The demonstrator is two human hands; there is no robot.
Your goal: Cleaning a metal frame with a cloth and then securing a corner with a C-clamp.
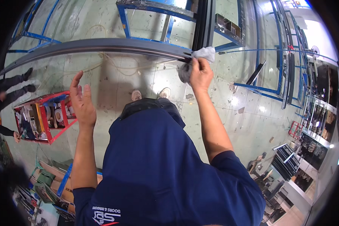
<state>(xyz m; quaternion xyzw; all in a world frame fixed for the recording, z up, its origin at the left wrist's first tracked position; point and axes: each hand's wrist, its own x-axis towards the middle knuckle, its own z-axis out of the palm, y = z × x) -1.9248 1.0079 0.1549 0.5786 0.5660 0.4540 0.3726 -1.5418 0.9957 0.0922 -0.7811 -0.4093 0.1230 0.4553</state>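
My right hand (201, 76) is closed around a grey-white cloth (204, 55), which is pressed against the corner of a dark metal frame (139, 45). Part of the cloth hangs below the corner, beside my wrist. From that corner one long bar of the frame runs to the left and another bar (203, 22) runs away from me. My left hand (83, 101) is raised in the air to the left, its fingers stretched out and nothing in it. It is apart from the frame.
Blue metal stands (154, 9) are behind the frame, with more blue racks (278, 75) on the right. A red tool cart (49, 124) stands at the left, where another person's hand (16, 136) reaches toward it. A pale hose (118, 69) trails across the floor.
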